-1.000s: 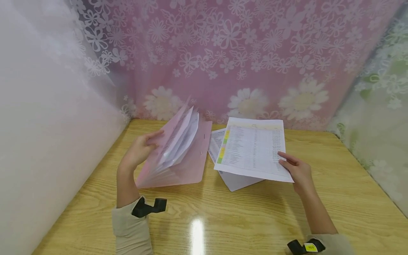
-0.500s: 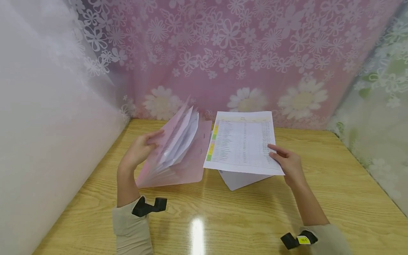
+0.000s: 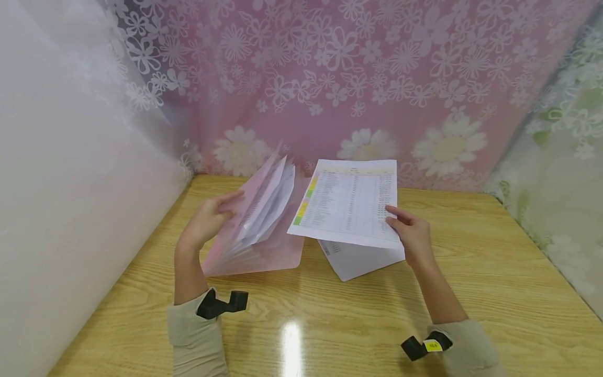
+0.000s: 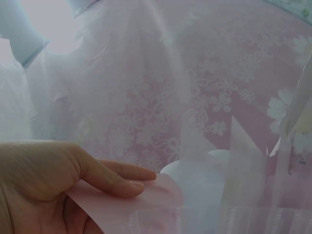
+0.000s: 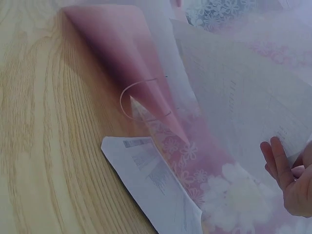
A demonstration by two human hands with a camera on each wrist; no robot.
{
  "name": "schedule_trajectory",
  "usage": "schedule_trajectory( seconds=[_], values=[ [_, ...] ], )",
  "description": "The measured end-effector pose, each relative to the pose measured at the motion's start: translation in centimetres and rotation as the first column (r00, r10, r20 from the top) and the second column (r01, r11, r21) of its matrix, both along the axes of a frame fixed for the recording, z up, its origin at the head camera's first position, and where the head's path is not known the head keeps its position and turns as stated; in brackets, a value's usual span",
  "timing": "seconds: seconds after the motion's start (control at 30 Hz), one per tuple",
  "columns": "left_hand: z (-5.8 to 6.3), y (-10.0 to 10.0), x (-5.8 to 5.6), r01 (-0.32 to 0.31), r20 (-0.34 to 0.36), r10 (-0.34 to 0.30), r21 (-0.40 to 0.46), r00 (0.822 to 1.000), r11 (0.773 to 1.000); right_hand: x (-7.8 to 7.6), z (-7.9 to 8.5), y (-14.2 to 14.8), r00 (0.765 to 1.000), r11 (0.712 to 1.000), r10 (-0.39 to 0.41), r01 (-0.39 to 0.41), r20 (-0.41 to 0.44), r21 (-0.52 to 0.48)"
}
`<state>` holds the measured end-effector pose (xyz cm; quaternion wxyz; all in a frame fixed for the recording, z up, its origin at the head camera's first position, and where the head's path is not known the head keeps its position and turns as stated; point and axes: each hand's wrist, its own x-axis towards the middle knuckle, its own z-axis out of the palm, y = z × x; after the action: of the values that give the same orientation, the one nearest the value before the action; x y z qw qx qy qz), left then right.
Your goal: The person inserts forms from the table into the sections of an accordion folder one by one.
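A pink expanding file folder stands fanned apart on the left of the table, with several white papers in its pockets. My left hand pinches its front cover between thumb and fingers. My right hand pinches the right edge of a printed sheet, a table of rows with yellow and green cells down its left side. That sheet is held raised and tilted, its left edge in front of the folder's right side. Beneath it a second printed paper lies on the table, partly hidden.
The wooden table meets a pink flowered curtain at the back. A pale wall stands on the left, and a green-white flowered curtain on the right. Each wrist wears a black camera mount.
My right hand has carried the printed sheet leftward and slightly away from me, closer to the folder, uncovering more of the lower paper's near part. My left hand and the folder stay put.
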<state>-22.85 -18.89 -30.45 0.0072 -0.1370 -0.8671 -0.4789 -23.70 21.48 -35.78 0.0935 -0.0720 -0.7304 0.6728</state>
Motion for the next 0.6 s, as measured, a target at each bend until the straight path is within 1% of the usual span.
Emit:
schedule_trajectory(
  seconds=[0.17,0.3,0.6],
  values=[
    [0.1,0.1,0.0,0.004,-0.006,-0.004,0.006,1.0,1.0,-0.3,0.2,-0.9,1.0,1.0,-0.013,0.012,0.009,0.011],
    [0.1,0.1,0.1,0.004,-0.011,-0.004,0.003,1.0,1.0,-0.4,0.3,-1.7,1.0,1.0,-0.004,0.004,0.01,0.03],
    [0.0,-0.1,0.0,0.002,0.001,-0.002,0.013,1.0,1.0,-0.3,0.2,-3.3,0.999,0.995,0.047,-0.047,0.001,0.085]
  ],
)
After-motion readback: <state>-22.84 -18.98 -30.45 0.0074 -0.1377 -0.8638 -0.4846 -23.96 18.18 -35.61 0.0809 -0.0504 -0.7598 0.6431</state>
